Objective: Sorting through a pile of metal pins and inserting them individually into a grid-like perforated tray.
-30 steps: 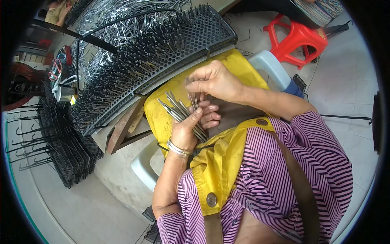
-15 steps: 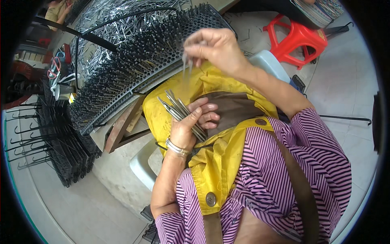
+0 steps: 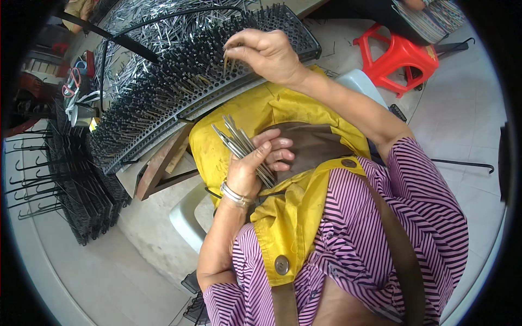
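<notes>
My left hand [image 3: 255, 163] rests over my lap, its thumb and palm wrapped round a bundle of thin metal rods [image 3: 234, 140]. Their tips point up and away to the left. Higher up, my right hand [image 3: 269, 54] is at the near edge of a black perforated rack [image 3: 187, 113], thumb and fingers pinched together. A thin rod [image 3: 225, 64] stands between those fingertips, its lower end down at the rack's holes. Many dark upright rods [image 3: 168, 81] fill most of the rack; holes show bare along its near edge and right end.
Behind the rack lies a heap of loose shiny metal rods [image 3: 128, 22]. Black hooked racks [image 3: 81, 185] are stacked on the floor at left. A red stool [image 3: 399, 60] stands at the far right, near another person's patterned clothing [image 3: 435, 19]. Scissors with red handles [image 3: 70, 87] lie by a metal cup [image 3: 82, 115].
My right hand has moved left and away from me, from above the lap to the rack, carrying the thin rod. My left hand stays put with its bundle.
</notes>
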The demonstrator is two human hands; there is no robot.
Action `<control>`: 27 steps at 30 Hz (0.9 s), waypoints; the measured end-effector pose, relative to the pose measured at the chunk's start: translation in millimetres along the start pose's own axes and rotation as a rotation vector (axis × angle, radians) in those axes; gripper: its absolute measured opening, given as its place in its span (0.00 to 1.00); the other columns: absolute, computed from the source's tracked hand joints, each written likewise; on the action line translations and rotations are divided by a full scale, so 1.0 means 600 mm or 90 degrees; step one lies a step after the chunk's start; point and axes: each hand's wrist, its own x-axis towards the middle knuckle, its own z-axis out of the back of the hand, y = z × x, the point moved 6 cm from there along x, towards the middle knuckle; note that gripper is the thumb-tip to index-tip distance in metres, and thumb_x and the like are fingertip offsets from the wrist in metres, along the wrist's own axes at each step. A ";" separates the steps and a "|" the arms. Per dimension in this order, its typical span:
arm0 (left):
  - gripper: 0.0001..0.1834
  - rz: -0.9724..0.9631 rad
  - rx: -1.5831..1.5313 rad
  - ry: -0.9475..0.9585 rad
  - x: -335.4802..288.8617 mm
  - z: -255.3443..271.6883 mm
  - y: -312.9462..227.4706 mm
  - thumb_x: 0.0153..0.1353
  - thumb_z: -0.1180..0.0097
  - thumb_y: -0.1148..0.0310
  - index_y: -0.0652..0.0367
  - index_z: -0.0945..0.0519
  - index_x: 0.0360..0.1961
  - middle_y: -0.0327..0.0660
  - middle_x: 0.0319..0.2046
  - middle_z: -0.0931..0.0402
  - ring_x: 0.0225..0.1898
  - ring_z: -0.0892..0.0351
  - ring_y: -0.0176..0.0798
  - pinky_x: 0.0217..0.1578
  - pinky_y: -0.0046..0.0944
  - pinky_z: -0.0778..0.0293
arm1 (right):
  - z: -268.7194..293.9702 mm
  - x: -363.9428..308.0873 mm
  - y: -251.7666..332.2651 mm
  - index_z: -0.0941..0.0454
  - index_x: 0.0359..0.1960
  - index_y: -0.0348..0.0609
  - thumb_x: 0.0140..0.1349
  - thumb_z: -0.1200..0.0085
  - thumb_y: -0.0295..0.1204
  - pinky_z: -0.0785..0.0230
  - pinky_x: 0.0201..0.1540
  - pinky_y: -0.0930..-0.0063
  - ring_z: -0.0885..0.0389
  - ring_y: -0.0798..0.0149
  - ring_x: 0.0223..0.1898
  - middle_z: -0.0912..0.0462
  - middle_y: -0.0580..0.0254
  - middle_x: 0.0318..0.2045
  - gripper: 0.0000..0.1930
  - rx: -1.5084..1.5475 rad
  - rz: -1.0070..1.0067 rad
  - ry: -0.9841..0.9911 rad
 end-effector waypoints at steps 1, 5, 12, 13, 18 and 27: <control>0.22 0.002 0.005 -0.001 0.000 0.000 0.000 0.57 0.53 0.68 0.71 0.37 0.51 0.56 0.41 0.28 0.36 0.24 0.48 0.32 0.38 0.24 | -0.007 0.001 0.008 0.23 0.30 0.36 0.51 0.46 0.23 0.31 0.27 0.83 0.23 0.73 0.26 0.20 0.63 0.25 0.05 -0.043 0.054 0.045; 0.22 0.012 -0.003 -0.002 0.000 -0.004 -0.002 0.57 0.53 0.69 0.72 0.37 0.50 0.54 0.40 0.28 0.35 0.24 0.45 0.32 0.37 0.26 | -0.027 0.013 0.022 0.23 0.27 0.36 0.49 0.47 0.24 0.30 0.30 0.74 0.22 0.60 0.27 0.21 0.57 0.26 0.05 -0.186 0.149 0.121; 0.22 0.007 0.003 0.003 0.000 -0.005 -0.004 0.57 0.53 0.69 0.72 0.38 0.50 0.55 0.40 0.28 0.36 0.25 0.45 0.33 0.37 0.26 | -0.071 0.031 0.041 0.27 0.18 0.37 0.48 0.48 0.27 0.31 0.29 0.64 0.25 0.54 0.24 0.26 0.55 0.18 0.06 -0.446 0.187 0.270; 0.22 0.007 0.003 0.005 0.000 -0.004 -0.003 0.57 0.54 0.69 0.72 0.38 0.50 0.55 0.40 0.29 0.36 0.25 0.45 0.33 0.38 0.26 | -0.077 0.031 0.043 0.27 0.18 0.38 0.47 0.48 0.27 0.31 0.30 0.64 0.25 0.54 0.25 0.26 0.55 0.20 0.06 -0.492 0.187 0.304; 0.22 0.005 0.000 0.007 -0.002 -0.002 -0.003 0.57 0.54 0.69 0.73 0.38 0.50 0.55 0.40 0.28 0.36 0.25 0.45 0.33 0.38 0.26 | -0.074 0.024 0.024 0.28 0.19 0.39 0.45 0.45 0.28 0.32 0.31 0.64 0.26 0.54 0.27 0.27 0.54 0.22 0.06 -0.526 0.171 0.303; 0.22 0.011 -0.010 0.017 -0.001 -0.002 0.000 0.57 0.54 0.70 0.72 0.37 0.50 0.54 0.40 0.28 0.36 0.25 0.46 0.33 0.38 0.26 | -0.054 0.029 0.064 0.25 0.29 0.38 0.42 0.40 0.28 0.32 0.32 0.71 0.24 0.60 0.26 0.23 0.59 0.22 0.12 -0.300 0.315 0.092</control>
